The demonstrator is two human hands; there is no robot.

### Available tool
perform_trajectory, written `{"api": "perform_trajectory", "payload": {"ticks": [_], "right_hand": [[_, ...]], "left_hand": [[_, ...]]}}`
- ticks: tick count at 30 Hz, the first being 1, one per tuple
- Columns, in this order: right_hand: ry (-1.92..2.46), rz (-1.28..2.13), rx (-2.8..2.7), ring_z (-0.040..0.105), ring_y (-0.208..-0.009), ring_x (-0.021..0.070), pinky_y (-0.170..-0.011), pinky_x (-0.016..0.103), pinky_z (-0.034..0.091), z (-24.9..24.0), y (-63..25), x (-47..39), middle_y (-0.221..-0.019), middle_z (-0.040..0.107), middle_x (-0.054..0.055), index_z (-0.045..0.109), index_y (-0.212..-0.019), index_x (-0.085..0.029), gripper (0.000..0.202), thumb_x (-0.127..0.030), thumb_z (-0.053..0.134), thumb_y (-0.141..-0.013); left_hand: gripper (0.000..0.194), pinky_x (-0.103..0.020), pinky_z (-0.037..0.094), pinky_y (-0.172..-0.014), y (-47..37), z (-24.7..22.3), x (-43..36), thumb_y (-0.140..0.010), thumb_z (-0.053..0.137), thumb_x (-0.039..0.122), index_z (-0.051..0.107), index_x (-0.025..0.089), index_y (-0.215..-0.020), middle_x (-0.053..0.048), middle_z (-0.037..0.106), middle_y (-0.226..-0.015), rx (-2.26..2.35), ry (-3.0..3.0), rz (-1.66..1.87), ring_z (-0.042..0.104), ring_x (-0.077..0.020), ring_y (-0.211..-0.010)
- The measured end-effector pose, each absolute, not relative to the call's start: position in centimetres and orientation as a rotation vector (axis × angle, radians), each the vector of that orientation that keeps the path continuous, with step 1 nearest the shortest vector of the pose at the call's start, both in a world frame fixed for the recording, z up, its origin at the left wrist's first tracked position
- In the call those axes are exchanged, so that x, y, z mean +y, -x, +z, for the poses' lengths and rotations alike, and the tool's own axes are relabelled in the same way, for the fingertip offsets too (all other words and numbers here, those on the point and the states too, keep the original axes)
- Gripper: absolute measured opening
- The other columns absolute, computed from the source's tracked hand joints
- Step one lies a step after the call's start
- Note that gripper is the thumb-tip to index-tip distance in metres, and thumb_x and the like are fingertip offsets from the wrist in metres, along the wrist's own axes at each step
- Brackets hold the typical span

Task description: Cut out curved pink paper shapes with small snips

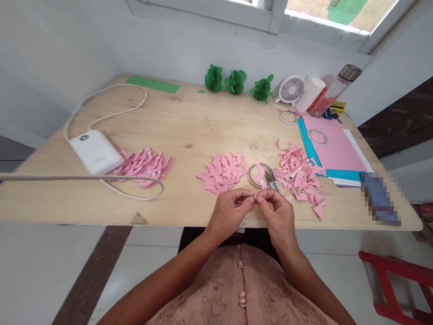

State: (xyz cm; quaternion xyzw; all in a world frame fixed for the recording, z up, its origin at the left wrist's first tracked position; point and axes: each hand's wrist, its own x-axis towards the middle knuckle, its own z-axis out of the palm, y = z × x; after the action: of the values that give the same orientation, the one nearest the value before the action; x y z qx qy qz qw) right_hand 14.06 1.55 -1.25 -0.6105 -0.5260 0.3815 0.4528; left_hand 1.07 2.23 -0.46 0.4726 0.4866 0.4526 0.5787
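Observation:
My left hand [233, 211] and my right hand [278, 212] meet at the table's front edge, fingertips pinched together. Between them shows a tiny whitish piece [256, 196], too small to name with certainty. Just beyond my fingers lie scissors [270, 177], a roll of tape [251, 175] and a curved pink paper cutout [260, 171] that partly covers the roll. A pile of wavy pink paper cutouts [221, 173] is left of them. Pink paper scraps [297, 169] are heaped to the right.
More pink cutouts [145, 164] lie beside a white power bank [97, 151] with a looping cable [111, 177]. Green paper figures [236, 82], a small fan [292, 89] and a bottle [333, 92] stand at the back. Coloured sheets [333, 153] lie right; a red stool [389, 289] stands below.

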Motion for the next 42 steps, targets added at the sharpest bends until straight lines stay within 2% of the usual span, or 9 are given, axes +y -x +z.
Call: {"api": "perform_trajectory", "payload": {"ticks": [18,28,37,42], "right_hand": [[1.515,0.904,-1.303,0.056,-0.073,0.0160,-0.072,0.030,0.042,-1.0,-13.9,1.3,-0.074,0.062,0.001,0.062,-0.075,-0.018,0.010,-0.027,0.059,-0.077],[1.493,0.911,-1.312,0.057,-0.080,0.0184,-0.079,0.034,0.043,-1.7,-13.8,1.3,-0.079,0.064,0.002,0.063,-0.077,-0.019,0.008,-0.027,0.060,-0.077],[1.424,0.952,-1.002,0.058,-0.088,0.0178,-0.080,0.033,0.045,-2.2,-13.9,1.4,-0.097,0.063,0.005,0.057,-0.099,-0.020,0.026,-0.031,0.062,-0.076],[1.344,1.151,-0.982,0.058,-0.078,0.0158,-0.073,0.030,0.047,-2.2,-13.3,1.1,-0.084,0.063,0.002,0.059,-0.090,-0.019,0.021,-0.032,0.065,-0.075]], "left_hand": [[0.012,-0.023,0.050,-0.063,-1.3,-0.3,2.2,-0.073,0.061,0.020,0.072,0.014,-0.074,-0.003,0.070,-0.071,1.162,-1.084,1.077,0.061,-0.0137,-0.064],[0.010,-0.022,0.050,-0.058,-1.5,-1.0,2.2,-0.070,0.063,0.021,0.071,0.015,-0.066,-0.002,0.069,-0.063,1.257,-1.072,1.117,0.061,-0.0134,-0.059],[0.009,-0.021,0.049,-0.051,-1.6,-0.1,2.4,-0.067,0.064,0.020,0.068,0.012,-0.062,-0.003,0.067,-0.058,1.182,-0.739,1.113,0.057,-0.0102,-0.049],[0.009,-0.021,0.048,-0.051,-1.7,0.1,2.4,-0.067,0.065,0.019,0.068,0.012,-0.062,-0.002,0.066,-0.056,1.154,-0.714,1.103,0.055,-0.0096,-0.048]]}}
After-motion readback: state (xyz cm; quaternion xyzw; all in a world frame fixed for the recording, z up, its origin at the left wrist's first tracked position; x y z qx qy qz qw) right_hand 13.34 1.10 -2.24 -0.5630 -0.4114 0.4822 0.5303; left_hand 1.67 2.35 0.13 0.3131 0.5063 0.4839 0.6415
